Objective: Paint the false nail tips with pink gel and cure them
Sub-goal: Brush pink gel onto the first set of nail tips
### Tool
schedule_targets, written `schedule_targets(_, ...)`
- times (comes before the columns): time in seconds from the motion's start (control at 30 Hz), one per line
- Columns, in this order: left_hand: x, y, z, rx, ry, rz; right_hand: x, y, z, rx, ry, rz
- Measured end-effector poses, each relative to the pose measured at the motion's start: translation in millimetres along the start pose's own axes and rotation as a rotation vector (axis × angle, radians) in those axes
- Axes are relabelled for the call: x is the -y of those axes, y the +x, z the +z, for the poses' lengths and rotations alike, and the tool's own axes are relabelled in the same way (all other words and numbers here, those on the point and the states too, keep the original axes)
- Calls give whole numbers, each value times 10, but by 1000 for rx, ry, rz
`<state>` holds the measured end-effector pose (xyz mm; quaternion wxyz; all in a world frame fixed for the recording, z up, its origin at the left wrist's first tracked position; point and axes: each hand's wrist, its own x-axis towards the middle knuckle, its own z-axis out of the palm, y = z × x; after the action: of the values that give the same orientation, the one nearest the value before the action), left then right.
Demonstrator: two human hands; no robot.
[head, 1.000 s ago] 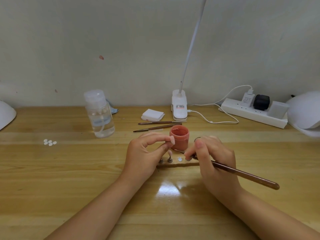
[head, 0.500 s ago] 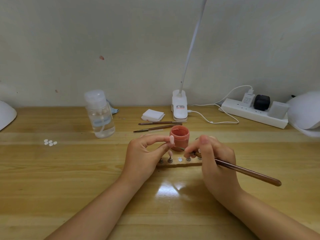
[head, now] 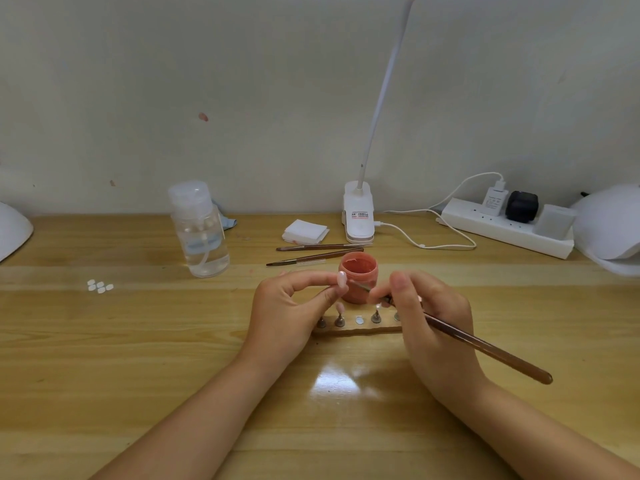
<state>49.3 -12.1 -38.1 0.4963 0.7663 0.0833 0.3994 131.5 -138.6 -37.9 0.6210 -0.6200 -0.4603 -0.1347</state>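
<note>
My left hand (head: 291,306) pinches a pale pink false nail tip (head: 341,279) between thumb and forefinger, just left of the open pot of pink gel (head: 358,271). My right hand (head: 426,317) holds a brown brush (head: 485,348) like a pen, its fine tip reaching left to just beside the held nail tip. Below both hands lies a wooden holder strip (head: 360,330) with several small pegs. One peg carries another pink tip (head: 340,307), and the strip's right end is hidden behind my right hand.
A clear pump bottle (head: 201,233) stands at back left, with loose white tips (head: 99,286) on the table further left. Two spare brushes (head: 315,256), white pads (head: 304,232), a clip lamp (head: 358,220) and a power strip (head: 505,226) line the back. White domed lamps sit at the right edge (head: 609,230) and the left edge (head: 14,228).
My right hand has risen a little from the holder strip, and the brush tip now points at the nail tip in my left hand. The left hand has barely moved.
</note>
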Motion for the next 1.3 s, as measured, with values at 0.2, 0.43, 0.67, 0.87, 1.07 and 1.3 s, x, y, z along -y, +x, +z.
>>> schedule_targets(0.2,12,2,-6,8,19,-15,39,207,-144,-67,82,105)
schedule_targets(0.43,-12,7,-8,-1,6,-14,24,575,-232,1,57,319)
schedule_targets(0.67,-12,4,-10,-1,11,2,-157,806,-93,142,-232,349)
schedule_targets(0.87,-10,10,-16,-1,24,7,-276,858,63,206,-349,380)
schedule_targets(1.07,-2,7,-22,-4,35,7,-228,868,145,222,-439,333)
schedule_targets(1.3,-1,3,-19,-5,39,-4,-244,808,196,270,-533,327)
